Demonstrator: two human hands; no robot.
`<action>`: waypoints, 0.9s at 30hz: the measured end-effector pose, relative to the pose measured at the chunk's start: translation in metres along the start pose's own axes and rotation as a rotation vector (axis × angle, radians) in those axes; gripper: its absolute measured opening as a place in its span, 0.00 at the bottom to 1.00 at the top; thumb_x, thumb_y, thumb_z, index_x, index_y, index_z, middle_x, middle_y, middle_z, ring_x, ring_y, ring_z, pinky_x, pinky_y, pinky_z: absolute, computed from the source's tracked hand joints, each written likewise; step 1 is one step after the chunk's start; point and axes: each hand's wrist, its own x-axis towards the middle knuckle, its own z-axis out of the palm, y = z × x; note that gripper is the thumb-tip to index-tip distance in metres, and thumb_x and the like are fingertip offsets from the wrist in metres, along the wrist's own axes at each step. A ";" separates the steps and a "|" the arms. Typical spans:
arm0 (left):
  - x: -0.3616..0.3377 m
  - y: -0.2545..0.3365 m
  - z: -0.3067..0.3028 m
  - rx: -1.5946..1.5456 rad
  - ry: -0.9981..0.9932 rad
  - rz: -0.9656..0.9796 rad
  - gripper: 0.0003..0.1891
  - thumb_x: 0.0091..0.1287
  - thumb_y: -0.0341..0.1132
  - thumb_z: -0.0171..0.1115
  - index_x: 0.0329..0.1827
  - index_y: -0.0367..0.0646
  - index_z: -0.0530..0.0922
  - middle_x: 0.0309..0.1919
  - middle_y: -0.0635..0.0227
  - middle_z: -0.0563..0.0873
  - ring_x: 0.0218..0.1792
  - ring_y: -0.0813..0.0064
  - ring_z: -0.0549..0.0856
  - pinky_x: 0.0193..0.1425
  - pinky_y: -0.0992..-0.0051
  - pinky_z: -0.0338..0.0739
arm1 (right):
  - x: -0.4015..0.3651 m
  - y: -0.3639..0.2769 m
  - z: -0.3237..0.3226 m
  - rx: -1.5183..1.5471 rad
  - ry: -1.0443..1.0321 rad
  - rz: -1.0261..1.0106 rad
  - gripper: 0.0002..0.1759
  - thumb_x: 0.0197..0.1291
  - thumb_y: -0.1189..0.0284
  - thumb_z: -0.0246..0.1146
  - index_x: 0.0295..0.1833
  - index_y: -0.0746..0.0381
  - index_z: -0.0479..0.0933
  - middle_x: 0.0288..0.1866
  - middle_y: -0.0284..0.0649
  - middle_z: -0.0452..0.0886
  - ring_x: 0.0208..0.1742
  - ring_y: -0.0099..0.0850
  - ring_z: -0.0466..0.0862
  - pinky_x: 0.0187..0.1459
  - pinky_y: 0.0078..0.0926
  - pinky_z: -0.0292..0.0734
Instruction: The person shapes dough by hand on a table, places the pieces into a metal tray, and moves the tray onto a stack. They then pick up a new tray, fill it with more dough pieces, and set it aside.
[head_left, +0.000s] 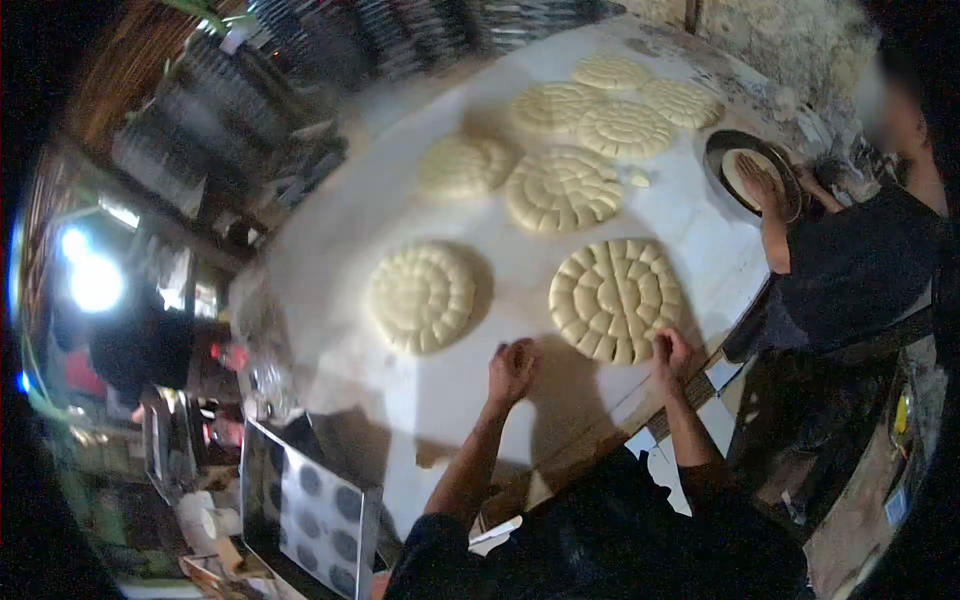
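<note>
My right hand [672, 352], its fingers curled together, is at the lower right edge of a round slab of dough [590, 300]. Cuts divide that slab into rings of small blocks, with a straight line running through it. Whatever the right fingers hold, if anything, is too small to make out. Over the table to the left of this slab is my left hand [515, 368], loosely closed, with nothing visible in it. Another scored dough round [423, 298] lies up and left of the left hand.
Several more scored rounds [565, 190] lie farther back on the pale table [330, 230]. At the right, a co-worker's hand [762, 185] presses dough in a round dark pan [716, 160]. A metal box [368, 530] with dark circles stands at lower left.
</note>
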 end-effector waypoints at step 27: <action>-0.042 0.013 -0.038 -1.153 0.357 -0.381 0.19 0.70 0.42 0.62 0.58 0.43 0.71 0.51 0.62 0.79 0.50 0.70 0.80 0.50 0.71 0.79 | -0.051 -0.058 0.040 0.328 -0.133 -0.026 0.12 0.66 0.65 0.61 0.35 0.63 0.79 0.27 0.34 0.79 0.30 0.21 0.78 0.41 0.20 0.75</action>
